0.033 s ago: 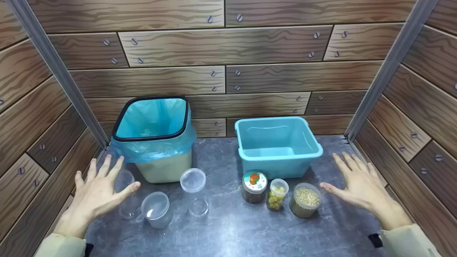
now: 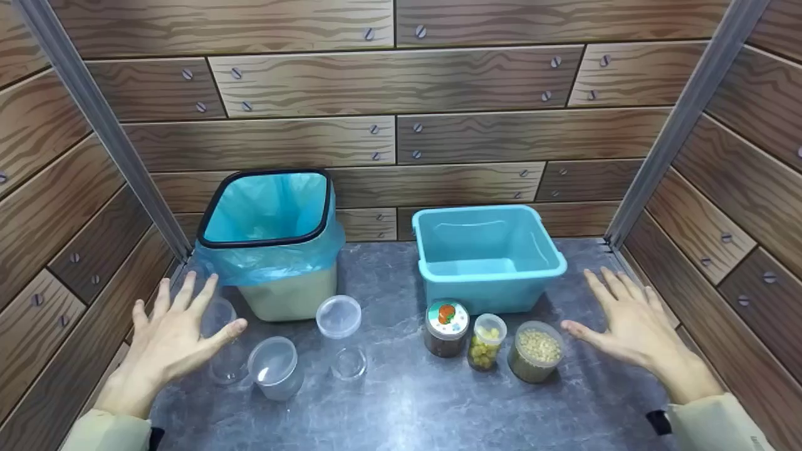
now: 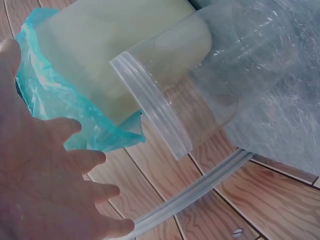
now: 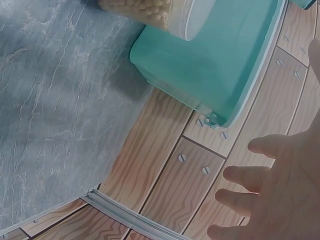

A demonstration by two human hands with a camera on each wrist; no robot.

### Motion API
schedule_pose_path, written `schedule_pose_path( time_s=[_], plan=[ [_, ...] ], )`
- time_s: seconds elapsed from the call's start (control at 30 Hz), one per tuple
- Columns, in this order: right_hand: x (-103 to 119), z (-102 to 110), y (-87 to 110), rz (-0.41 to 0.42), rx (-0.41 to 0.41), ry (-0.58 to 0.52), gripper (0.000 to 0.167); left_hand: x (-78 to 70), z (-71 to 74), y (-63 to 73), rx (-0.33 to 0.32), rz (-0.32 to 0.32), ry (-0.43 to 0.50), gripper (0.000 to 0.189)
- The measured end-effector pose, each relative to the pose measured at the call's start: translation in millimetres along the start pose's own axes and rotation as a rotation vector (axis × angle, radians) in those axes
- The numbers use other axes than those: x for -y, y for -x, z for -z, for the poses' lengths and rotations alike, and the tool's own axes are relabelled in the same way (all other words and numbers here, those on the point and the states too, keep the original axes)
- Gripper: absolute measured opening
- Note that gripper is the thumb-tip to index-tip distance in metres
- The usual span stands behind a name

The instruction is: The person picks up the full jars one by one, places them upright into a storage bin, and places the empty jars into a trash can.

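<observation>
My left hand (image 2: 169, 341) is spread with fingers apart at the left, holding nothing. Under and beside it stands a tall clear jar (image 3: 175, 85), partly hidden by the hand in the head view. A clear tub (image 2: 274, 369) and a slimmer clear container (image 2: 339, 319) stand to its right. My right hand (image 2: 636, 326), likewise spread and bare, is right of a jar of pale beans or nuts (image 2: 536, 352). Left of that jar are a small jar with yellow pieces (image 2: 485, 344) and a dark-filled jar with a carrot-like picture on its lid (image 2: 447, 329).
A cream bin (image 2: 294, 294) with a black rim and blue liner stands at the back left. At the back right is a turquoise basin (image 2: 492, 294), just behind the filled jars. Wood-patterned walls (image 2: 301, 84) with metal corner strips enclose the grey marbled tabletop (image 2: 401, 401).
</observation>
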State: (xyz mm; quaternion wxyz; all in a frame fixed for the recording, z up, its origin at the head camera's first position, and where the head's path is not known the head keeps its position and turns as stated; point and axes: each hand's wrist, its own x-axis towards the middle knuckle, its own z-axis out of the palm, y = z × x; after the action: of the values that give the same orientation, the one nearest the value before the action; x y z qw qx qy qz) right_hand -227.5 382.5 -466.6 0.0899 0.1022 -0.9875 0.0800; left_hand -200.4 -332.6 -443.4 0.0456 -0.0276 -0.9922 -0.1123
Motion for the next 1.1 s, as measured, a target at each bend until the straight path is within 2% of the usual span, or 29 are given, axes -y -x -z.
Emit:
schedule_pose_path(
  time_s=[0.3, 0.53, 0.83, 1.1],
  plan=[
    [1.1, 3.1, -0.7, 0.037, 0.017, -0.038, 0.109, -5.4, -0.9, -2.2, -0.008, -0.004, 0.017, 0.108],
    [3.1, 6.5, -0.1, 0.076, -0.012, -0.061, 0.103, -14.2, -2.0, -5.1, -0.079, -0.057, 0.052, 0.096],
    [7.1, 8.5, -1.2, 0.102, -0.042, -0.091, 0.088, -31.3, 0.6, -5.0, -0.093, -0.109, 0.077, 0.080],
    [9.9, 6.2, -1.4, 0.166, -0.101, -0.183, 0.070, -52.1, 4.9, -9.5, -0.135, -0.181, 0.113, 0.061]
  ],
)
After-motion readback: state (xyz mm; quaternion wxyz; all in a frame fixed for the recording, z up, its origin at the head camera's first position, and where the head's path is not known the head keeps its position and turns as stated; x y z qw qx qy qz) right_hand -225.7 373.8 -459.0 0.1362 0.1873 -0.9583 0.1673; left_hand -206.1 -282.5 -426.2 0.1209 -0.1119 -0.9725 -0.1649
